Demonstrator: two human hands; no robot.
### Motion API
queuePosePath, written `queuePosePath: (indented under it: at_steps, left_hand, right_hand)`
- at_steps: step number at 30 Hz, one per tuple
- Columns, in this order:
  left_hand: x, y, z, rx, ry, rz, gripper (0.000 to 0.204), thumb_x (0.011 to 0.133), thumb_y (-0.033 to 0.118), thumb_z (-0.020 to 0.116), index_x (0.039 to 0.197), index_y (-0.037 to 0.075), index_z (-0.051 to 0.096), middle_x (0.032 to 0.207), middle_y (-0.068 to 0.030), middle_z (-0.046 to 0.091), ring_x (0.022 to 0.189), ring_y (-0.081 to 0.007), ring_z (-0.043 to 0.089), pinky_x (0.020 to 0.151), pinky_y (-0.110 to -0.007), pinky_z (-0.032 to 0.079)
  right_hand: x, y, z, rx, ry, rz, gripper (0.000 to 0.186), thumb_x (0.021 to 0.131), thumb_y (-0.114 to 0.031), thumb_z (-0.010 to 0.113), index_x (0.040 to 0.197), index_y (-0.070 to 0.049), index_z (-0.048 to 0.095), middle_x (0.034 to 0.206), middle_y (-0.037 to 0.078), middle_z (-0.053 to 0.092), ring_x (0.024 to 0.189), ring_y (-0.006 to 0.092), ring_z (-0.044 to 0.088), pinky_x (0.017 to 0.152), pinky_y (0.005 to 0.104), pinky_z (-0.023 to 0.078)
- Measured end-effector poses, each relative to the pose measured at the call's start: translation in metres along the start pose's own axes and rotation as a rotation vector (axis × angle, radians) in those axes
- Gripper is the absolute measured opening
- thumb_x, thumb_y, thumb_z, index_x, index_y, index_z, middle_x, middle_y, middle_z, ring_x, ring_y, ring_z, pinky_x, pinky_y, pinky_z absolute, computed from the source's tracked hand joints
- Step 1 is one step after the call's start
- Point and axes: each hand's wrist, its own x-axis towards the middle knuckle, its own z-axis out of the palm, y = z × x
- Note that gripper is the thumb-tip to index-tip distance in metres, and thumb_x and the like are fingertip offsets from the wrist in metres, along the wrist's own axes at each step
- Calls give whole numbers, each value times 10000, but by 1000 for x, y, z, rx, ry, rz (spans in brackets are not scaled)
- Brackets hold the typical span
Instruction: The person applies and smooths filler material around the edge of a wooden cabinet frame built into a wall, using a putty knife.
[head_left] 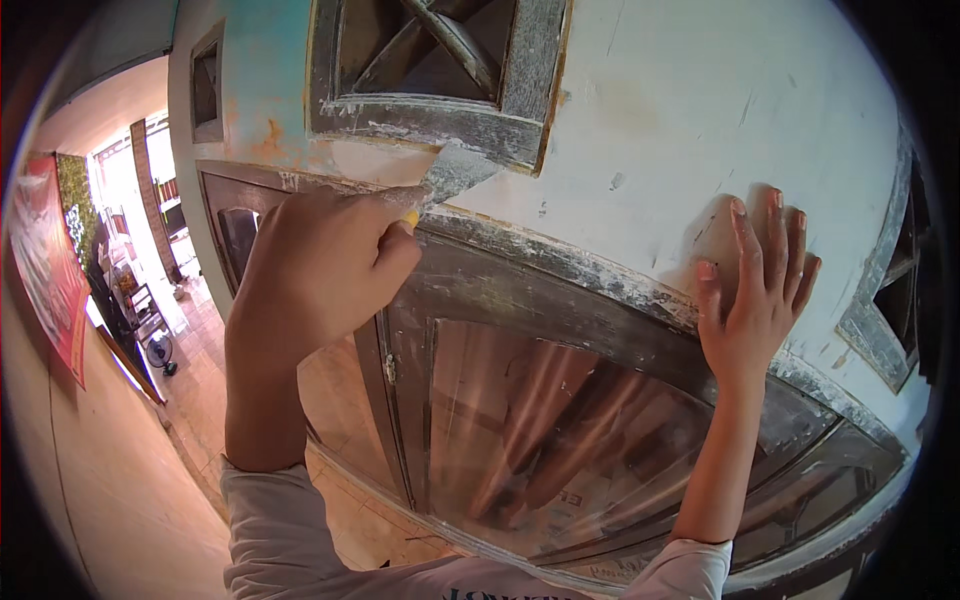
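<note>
My left hand (320, 265) is closed round the yellow handle of a putty knife (460, 172). Its wide blade, smeared with pale filler, lies against the wall strip between the upper vent frame (420, 125) and the wooden frame (560, 265) below. My right hand (757, 290) rests on the white wall (660, 120), fingers spread and holding nothing. Whitish dust or filler marks its fingertips. Worn grey-brown wood, with pale smears along its top edge, runs beneath both hands.
Below the wooden frame is a glazed panel (560, 430) with brown folds showing in it. Another vent frame (880, 310) is at the far right. To the left, a passage holds a fan (160, 350) and a red banner (50, 260).
</note>
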Motion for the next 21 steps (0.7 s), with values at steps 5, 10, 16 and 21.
queuePosePath:
  at_steps: [5, 10, 16, 21]
  left_hand:
    - [-3, 9, 4, 87, -7, -1, 174, 814, 183, 603, 750, 42, 682, 686, -204, 633, 676, -393, 650, 682, -458, 537]
    - [-1, 25, 0, 187, -73, -27, 243, 842, 229, 559, 747, 47, 689, 754, -205, 669, 744, -400, 667, 738, -483, 548]
    - [-2, 27, 0, 138, -73, 4, 253, 852, 224, 551, 756, 29, 680, 731, -209, 661, 733, -405, 666, 741, -498, 546]
    - [-12, 25, 8, 43, -31, -10, 197, 858, 180, 556, 930, 54, 689, 716, -211, 651, 722, -392, 670, 689, -487, 537]
  right_hand:
    - [-2, 2, -2, 20, 2, -1, 494, 952, -375, 565, 1434, -274, 527, 1571, 33, 413, 1480, 325, 316, 1194, 588, 157]
    - [2, 0, -2, 31, 3, 7, 499, 945, -368, 578, 1434, -281, 526, 1575, 33, 408, 1483, 325, 308, 1193, 592, 154]
    - [-1, 2, -5, 81, -9, 17, 535, 896, -348, 630, 1422, -314, 537, 1580, 17, 399, 1482, 321, 311, 1198, 585, 138]
    - [-1, 0, -7, 72, -25, 1, 514, 927, -339, 607, 1431, -274, 529, 1574, 39, 408, 1481, 337, 309, 1190, 594, 164]
